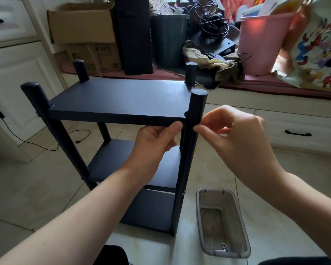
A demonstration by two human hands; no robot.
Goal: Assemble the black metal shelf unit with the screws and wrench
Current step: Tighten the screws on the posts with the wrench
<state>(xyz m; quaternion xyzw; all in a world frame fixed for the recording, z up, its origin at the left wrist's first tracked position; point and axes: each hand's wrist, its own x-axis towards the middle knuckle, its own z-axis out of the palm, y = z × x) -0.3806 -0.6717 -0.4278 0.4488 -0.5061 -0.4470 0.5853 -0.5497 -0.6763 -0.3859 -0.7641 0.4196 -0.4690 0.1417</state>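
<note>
The black metal shelf unit (118, 100) stands upright on the tiled floor, with three shelves between round posts. My left hand (153, 144) grips the front edge of the top shelf from below, thumb against the near right post (191, 142). My right hand (237, 142) pinches something small against the right side of that post, level with the top shelf; what it pinches is hidden by the fingertips. No wrench is in sight.
A clear plastic tray (223, 222) lies on the floor right of the shelf, with a small metal part at its near end. Cardboard boxes (80, 23), a dark bin (168, 39), a pink tub (262, 43) and white drawers (294, 131) line the back.
</note>
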